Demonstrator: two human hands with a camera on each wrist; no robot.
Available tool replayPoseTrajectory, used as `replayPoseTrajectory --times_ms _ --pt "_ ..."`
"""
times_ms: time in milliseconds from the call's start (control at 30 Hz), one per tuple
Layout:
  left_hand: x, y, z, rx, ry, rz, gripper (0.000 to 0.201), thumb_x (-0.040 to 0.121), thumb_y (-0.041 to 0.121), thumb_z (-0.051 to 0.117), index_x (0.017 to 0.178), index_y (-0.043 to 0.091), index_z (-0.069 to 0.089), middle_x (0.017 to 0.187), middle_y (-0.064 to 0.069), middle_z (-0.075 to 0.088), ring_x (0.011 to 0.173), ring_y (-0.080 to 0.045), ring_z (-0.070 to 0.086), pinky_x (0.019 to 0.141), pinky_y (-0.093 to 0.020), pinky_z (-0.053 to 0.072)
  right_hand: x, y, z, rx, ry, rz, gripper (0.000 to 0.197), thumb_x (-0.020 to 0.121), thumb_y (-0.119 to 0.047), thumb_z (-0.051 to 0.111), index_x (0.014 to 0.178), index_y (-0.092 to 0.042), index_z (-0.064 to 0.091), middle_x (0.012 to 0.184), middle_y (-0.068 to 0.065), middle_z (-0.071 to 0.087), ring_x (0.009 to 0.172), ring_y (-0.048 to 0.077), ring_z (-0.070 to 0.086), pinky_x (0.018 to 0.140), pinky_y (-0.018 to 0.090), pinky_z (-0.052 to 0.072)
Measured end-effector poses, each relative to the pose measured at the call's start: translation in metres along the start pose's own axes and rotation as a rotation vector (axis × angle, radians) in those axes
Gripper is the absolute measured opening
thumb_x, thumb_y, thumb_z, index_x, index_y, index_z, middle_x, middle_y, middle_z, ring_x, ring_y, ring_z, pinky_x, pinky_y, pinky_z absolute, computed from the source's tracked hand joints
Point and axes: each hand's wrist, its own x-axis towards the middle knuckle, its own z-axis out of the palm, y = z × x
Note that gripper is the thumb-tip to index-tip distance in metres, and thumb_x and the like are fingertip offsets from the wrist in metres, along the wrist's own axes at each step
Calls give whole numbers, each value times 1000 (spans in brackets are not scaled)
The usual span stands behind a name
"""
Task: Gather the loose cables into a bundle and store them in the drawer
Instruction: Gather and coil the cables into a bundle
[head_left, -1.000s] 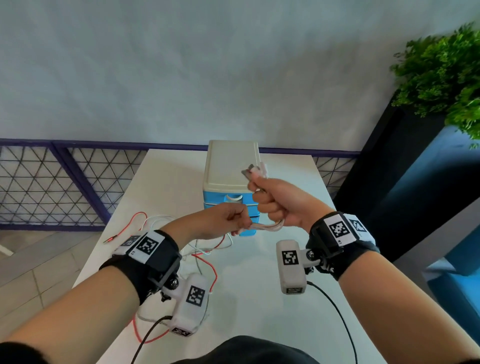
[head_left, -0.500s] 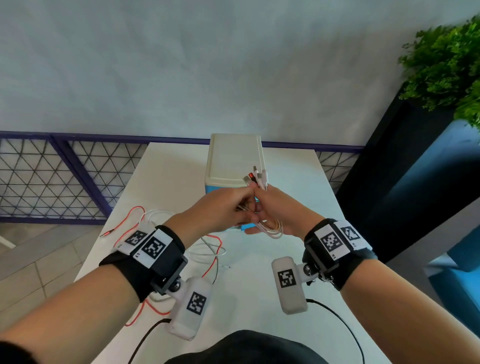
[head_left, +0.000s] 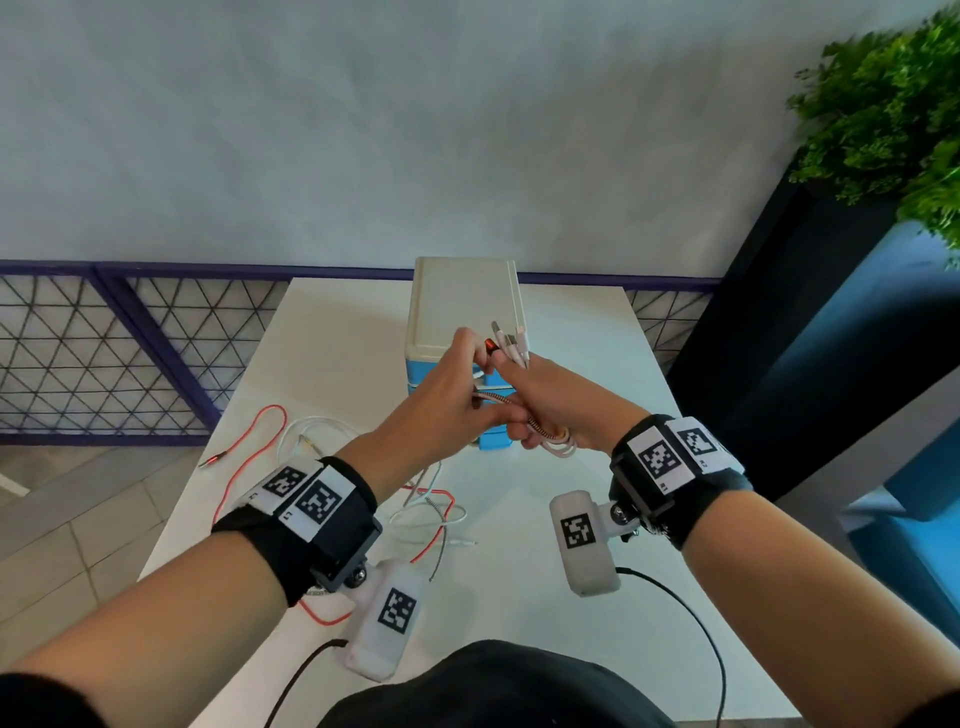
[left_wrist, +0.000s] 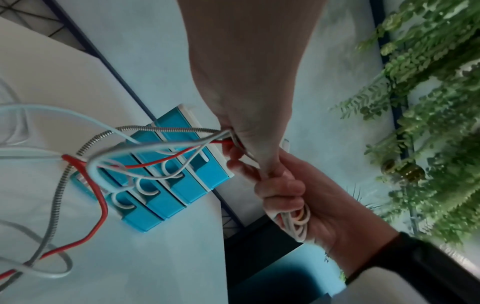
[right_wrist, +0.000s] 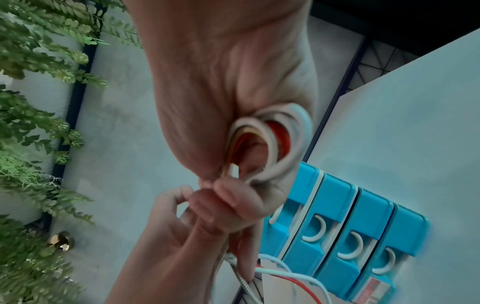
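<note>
My right hand grips a folded bundle of cables; white and red loops show under the palm, and plug ends stick up above the fist. My left hand meets it in front of the drawer unit and pinches the trailing strands: white, red and a metal-braided cable. These strands hang down to loose cables lying on the white table. The blue drawer unit with a white top stands behind the hands; its several drawers look closed.
A red cable and a white one lie at the table's left part. A purple wire fence runs behind the table, with a dark planter and green plant to the right. Wrist camera leads trail near the front edge.
The left hand has risen from below the right fist and now meets it, feeding strands up. Both hands moved slightly up and away toward the drawer unit; more plug ends show above the fist.
</note>
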Motion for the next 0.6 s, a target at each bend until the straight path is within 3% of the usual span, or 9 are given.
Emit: replayPoseTrajectory --times_ms 67,133,200,267,367,467,600 --pt "-1 0 -5 -77 -44 -38 54 76 30 75 101 21 29 84 6 55 64 2 59 58 -13 47 1 -1 0 -44 11 -7 32 100 -47 40 96 -16 47 49 4 49 41 14 47 41 23 40" --pt "-2 -5 -15 -94 -115 -73 64 71 33 79 106 27 25 102 1 57 83 -2 64 71 -19 54 1 -2 -1 -62 14 -16 33 101 -42 41 97 -9 46 48 2 50 36 12 41 37 20 35" --pt "-1 -13 -25 -87 -193 -96 74 66 37 82 113 34 24 119 0 53 102 -6 62 85 -27 55 1 -1 -5 -33 -3 -25 28 102 -35 43 97 -8 47 49 2 53 35 9 37 34 18 32" --pt "-3 -16 -29 -110 -258 -114 79 66 37 82 121 39 24 122 3 55 111 -7 59 92 -30 52 0 0 -7 -4 -18 -28 24 102 -30 45 94 -8 48 53 2 59 36 8 38 34 17 32" --pt "-8 -17 -23 -94 -271 -95 82 71 31 80 128 39 21 114 7 60 106 -5 60 88 -25 52 -3 1 -8 12 -34 -44 21 101 -28 47 95 -9 52 63 7 67 37 9 37 36 17 33" --pt "-7 -21 -20 -52 -241 -104 80 73 30 79 127 39 21 106 3 62 101 -10 61 88 -29 52 -6 0 -10 -23 -30 -56 21 100 -29 50 92 -10 53 53 -1 59 36 7 37 36 17 33" --pt "0 -27 -28 -3 -215 -86 63 80 21 73 124 34 29 104 3 62 104 -13 59 91 -29 46 -12 -2 -14 -111 -85 -89 16 94 -26 60 90 -10 60 70 4 69 41 5 36 41 16 32"
